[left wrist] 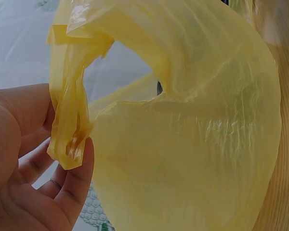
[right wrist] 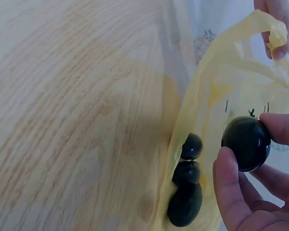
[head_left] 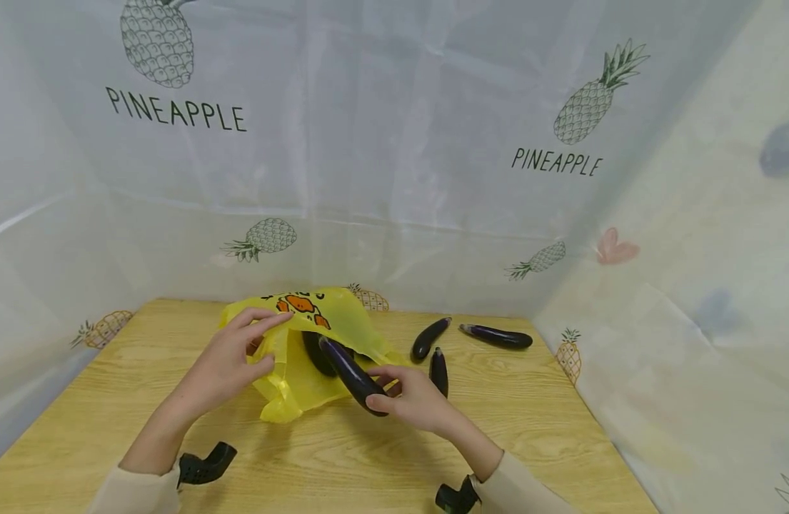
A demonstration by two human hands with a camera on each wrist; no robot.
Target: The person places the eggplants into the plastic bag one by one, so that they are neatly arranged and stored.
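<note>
Packing, it seems: left hand (head_left: 222,365) pinches a yellow plastic bag (head_left: 352,323), right hand (head_left: 412,400) a long purple eggplant (head_left: 352,373) to push in ahead of its fingers.

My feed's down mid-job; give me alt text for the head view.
A person's right hand holds an eggplant at the open mouth of a yellow plastic bag, which the left hand holds. Dark eggplant shows inside the bag. Three loose eggplants lie to its right on a wooden table, before a pineapple-print sheet.
</note>
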